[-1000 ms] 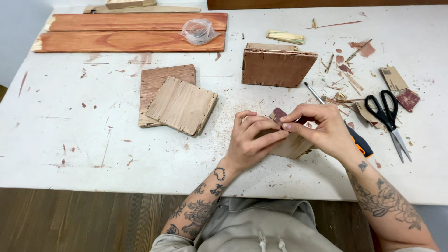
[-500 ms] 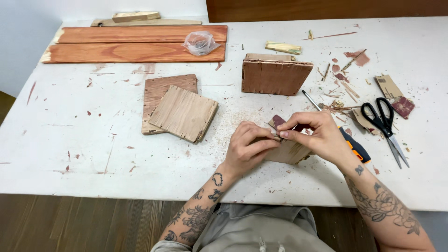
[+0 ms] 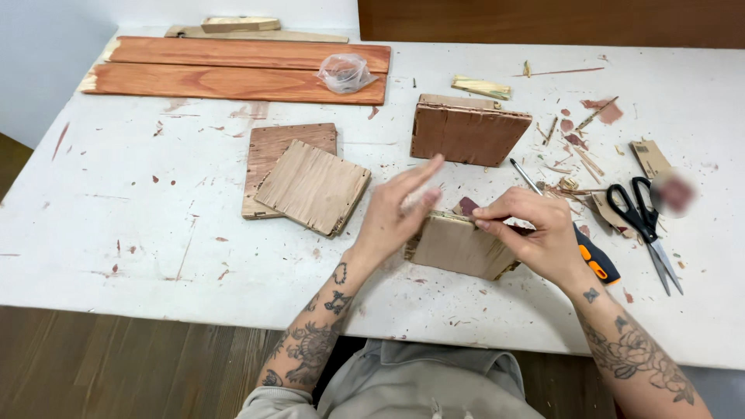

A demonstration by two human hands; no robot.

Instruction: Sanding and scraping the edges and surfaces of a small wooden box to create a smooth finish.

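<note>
Head camera looks steeply down, close, perhaps slightly forward.

White table (image 3: pixel 116 225): boards (image 3: pixel 233 70), scissors (image 3: pixel 644 221), scraps (image 3: pixel 578 151).

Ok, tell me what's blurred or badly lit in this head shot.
Head view: light is even and soft, shadows faint, no strong glare on the white table. The left hand has motion-smeared fingers; the right hand and the wooden block are sharp. A blurred patch sits beside the scissors. Table edges bow slightly, as with a wide lens.
</note>
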